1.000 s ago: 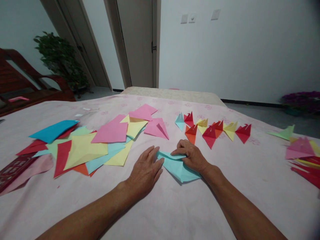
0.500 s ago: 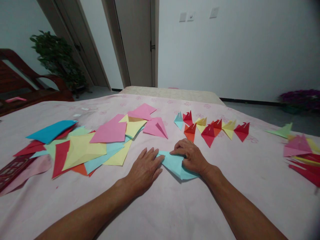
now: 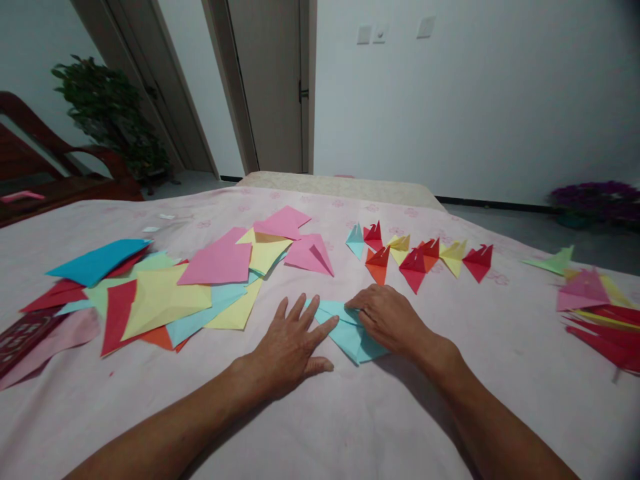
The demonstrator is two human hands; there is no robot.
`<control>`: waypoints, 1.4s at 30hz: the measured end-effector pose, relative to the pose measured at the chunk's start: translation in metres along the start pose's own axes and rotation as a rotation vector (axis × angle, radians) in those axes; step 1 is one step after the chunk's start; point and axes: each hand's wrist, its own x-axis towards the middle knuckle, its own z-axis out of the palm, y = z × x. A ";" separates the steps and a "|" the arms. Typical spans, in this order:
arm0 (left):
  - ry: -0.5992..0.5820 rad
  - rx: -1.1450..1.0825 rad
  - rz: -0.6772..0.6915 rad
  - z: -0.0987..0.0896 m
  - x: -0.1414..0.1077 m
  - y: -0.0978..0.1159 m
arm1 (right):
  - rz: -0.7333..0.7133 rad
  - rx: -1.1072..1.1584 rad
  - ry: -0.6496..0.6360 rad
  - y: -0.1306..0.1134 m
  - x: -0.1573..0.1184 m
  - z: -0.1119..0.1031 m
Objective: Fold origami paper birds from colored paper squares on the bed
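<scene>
A light blue sheet of origami paper (image 3: 353,339), partly folded with creases showing, lies flat on the pink-white tablecloth in front of me. My left hand (image 3: 293,337) rests on its left corner with the fingers spread, index finger lying across the paper. My right hand (image 3: 390,319) is curled over the upper right part of the sheet, fingertips pressed on a fold; its palm hides that side of the paper. Just beyond the right hand, an orange folded crane (image 3: 377,265) and a red folded crane (image 3: 415,268) stand on the cloth.
Loose coloured sheets, among them a yellow sheet (image 3: 167,303) and a pink sheet (image 3: 217,260), overlap on the left. Several folded cranes stand in rows at the back right. More folded paper (image 3: 583,290) lies at the far right. Behind the table are a door (image 3: 267,87) and a wooden chair (image 3: 107,163).
My left hand's fingers have spread wider, the thumb moving away from the paper. The right hand has shifted slightly down over the sheet, with more of its fold lines now showing.
</scene>
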 end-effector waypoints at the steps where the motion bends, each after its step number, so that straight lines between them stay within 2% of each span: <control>1: 0.000 0.007 -0.014 0.001 0.001 0.001 | -0.006 -0.072 -0.045 -0.010 -0.001 -0.002; 4: -0.005 0.031 -0.037 0.002 0.003 0.005 | 0.039 -0.253 -0.090 -0.038 -0.006 0.002; 7: -0.016 0.040 -0.041 0.000 0.004 0.006 | 0.066 -0.342 -0.101 -0.053 -0.012 0.011; 12: -0.013 0.014 -0.037 -0.006 0.004 0.005 | 0.049 -0.378 -0.087 -0.049 -0.025 0.030; 17: 0.162 -0.156 0.008 -0.001 0.014 -0.004 | 0.049 -0.427 0.028 -0.043 -0.037 0.054; 19: 0.175 -0.239 0.065 0.004 0.021 -0.006 | 0.053 -0.455 0.031 -0.044 -0.038 0.059; 24: 0.047 -0.154 0.141 0.009 0.030 -0.003 | 0.053 -0.465 0.043 -0.044 -0.038 0.061; 32: -0.034 -0.059 0.061 0.001 0.029 -0.002 | 0.076 -0.428 0.070 -0.044 -0.044 0.062; 40: -0.392 -0.107 -0.062 -0.009 0.054 0.001 | 0.103 -0.380 0.043 -0.043 -0.044 0.063; 42: -0.444 -0.118 -0.090 -0.009 0.059 0.002 | 0.105 -0.354 0.030 -0.042 -0.045 0.062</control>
